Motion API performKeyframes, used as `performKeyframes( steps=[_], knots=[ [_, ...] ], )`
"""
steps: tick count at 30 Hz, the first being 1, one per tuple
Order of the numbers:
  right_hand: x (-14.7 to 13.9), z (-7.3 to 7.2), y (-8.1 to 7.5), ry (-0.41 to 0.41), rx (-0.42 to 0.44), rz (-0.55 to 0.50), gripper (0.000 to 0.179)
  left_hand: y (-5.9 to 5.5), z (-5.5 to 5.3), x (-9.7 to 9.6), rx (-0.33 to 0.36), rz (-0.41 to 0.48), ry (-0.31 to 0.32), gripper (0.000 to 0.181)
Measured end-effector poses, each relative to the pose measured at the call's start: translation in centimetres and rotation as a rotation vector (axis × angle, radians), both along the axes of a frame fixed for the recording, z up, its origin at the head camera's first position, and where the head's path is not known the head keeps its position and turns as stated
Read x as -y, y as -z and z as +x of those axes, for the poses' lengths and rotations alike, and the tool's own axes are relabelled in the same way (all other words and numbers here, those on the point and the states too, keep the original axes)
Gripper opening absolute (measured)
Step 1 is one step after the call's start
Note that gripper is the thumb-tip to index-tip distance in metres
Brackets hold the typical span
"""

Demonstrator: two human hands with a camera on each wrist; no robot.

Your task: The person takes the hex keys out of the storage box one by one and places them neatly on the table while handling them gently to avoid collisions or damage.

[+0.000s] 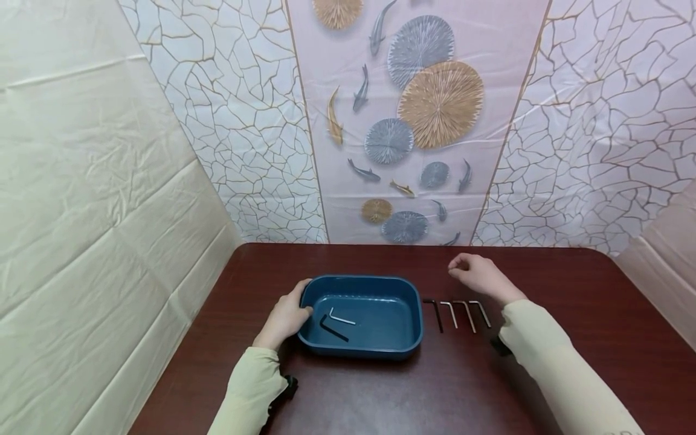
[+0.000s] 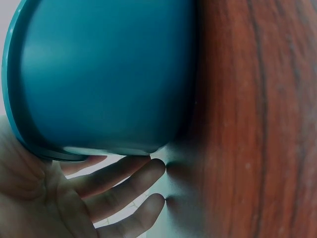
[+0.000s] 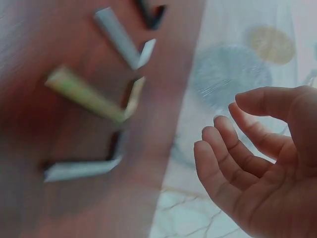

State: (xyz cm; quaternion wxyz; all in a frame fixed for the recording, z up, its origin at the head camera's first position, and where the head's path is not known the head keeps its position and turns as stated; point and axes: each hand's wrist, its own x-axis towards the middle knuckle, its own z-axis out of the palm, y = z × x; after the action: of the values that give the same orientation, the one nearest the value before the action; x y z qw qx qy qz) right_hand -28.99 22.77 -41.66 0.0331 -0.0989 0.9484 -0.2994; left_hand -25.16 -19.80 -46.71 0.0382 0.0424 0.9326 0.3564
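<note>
Four L-shaped hex keys (image 1: 452, 315), black, silver and bronze-toned, lie in a row just right of the blue tray (image 1: 383, 320), spaced, I judge, for easy pinching. My left hand (image 1: 285, 315) grips the tray's rim, likely steadying it. My right hand (image 1: 480, 278) hovers empty near the row, fingers bent; my angle leaves unclear whether thumb and forefinger touch. Two more keys (image 1: 334, 333) lie inside, one black, one silvery.
</note>
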Motion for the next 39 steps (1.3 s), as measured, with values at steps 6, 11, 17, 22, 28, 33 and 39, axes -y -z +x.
performKeyframes(
  steps=[6, 11, 17, 22, 28, 33, 39],
  knots=[
    [3.6, -1.2, -1.6, -0.046, 0.014, -0.045, 0.027, 0.0, 0.0, 0.1, -0.003, 0.016, 0.004, 0.063],
    [7.1, -1.8, -2.7, -0.12, -0.025, -0.062, 0.023, 0.1, 0.1, 0.1, -0.008, 0.03, 0.009, 0.063],
    [11.3, -1.7, -3.9, -0.184, -0.021, -0.099, 0.019, 0.2, 0.2, 0.1, -0.028, 0.025, 0.011, 0.063],
    [13.8, -1.3, -4.3, -0.229, 0.009, -0.146, 0.017, 0.2, 0.2, 0.1, -0.021, 0.029, 0.012, 0.062],
    [15.5, -1.1, -4.3, -0.275, 0.029, -0.183, 0.017, 0.1, 0.1, 0.1, 0.004, 0.028, 0.01, 0.062],
    [16.2, -1.3, -4.0, -0.311, 0.011, -0.184, 0.017, 0.1, 0.1, 0.2, -0.004, 0.031, 0.01, 0.062],
    [17.3, -1.3, -3.0, -0.335, -0.03, -0.13, 0.014, 0.1, 0.0, 0.3, -0.019, 0.029, 0.011, 0.062]
  ],
)
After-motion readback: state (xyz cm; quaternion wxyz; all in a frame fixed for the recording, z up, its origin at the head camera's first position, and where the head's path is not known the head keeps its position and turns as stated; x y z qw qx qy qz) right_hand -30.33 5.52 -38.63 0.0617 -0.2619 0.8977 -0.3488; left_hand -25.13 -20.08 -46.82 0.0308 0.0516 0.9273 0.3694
